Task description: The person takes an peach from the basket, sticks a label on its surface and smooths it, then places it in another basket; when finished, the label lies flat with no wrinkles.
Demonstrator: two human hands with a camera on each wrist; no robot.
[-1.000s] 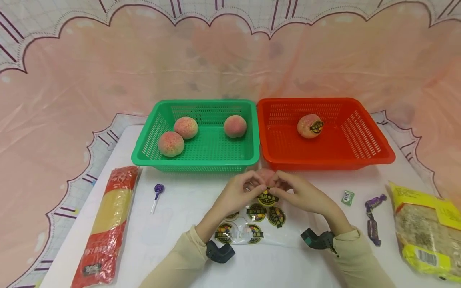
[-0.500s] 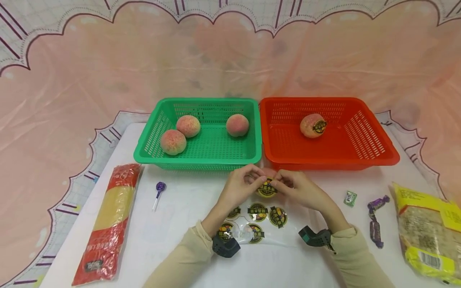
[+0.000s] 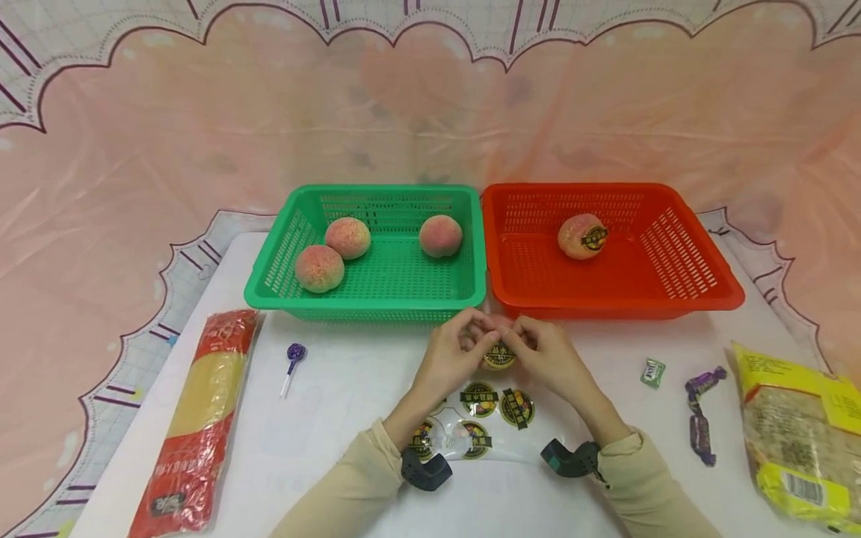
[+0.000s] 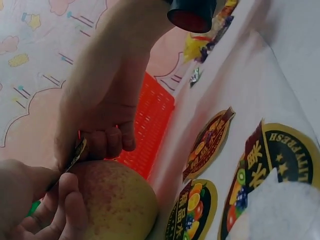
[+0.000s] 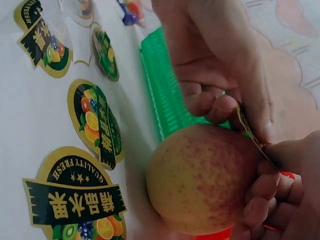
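A round fruit label sticker (image 3: 499, 357), black and gold, is pinched between my two hands. My left hand (image 3: 449, 355) grips its left side with thumb and fingers, my right hand (image 3: 550, 357) its right side. In both wrist views the sticker (image 5: 251, 134) appears edge-on, tilted, close against a peach (image 5: 200, 180). That peach (image 4: 120, 200) stands on the table under the fingers; from the head view the hands mostly hide it. Nearer the body lies a clear sticker sheet (image 3: 525, 447) bearing several similar stickers (image 3: 478, 400), partly overlapped by the left wrist camera.
Behind the hands stand a green basket (image 3: 366, 304) holding three peaches and a red basket (image 3: 622, 304) with one stickered peach (image 3: 581, 237). A red noodle packet (image 3: 195, 426) and lollipop (image 3: 292, 362) lie left; small sweets (image 3: 652, 373) and a yellow bag (image 3: 800, 433) lie right.
My right hand and forearm have shifted slightly left, and the thumbs now meet over the sticker's upper part, covering more of it. Baskets and packets have stayed put.
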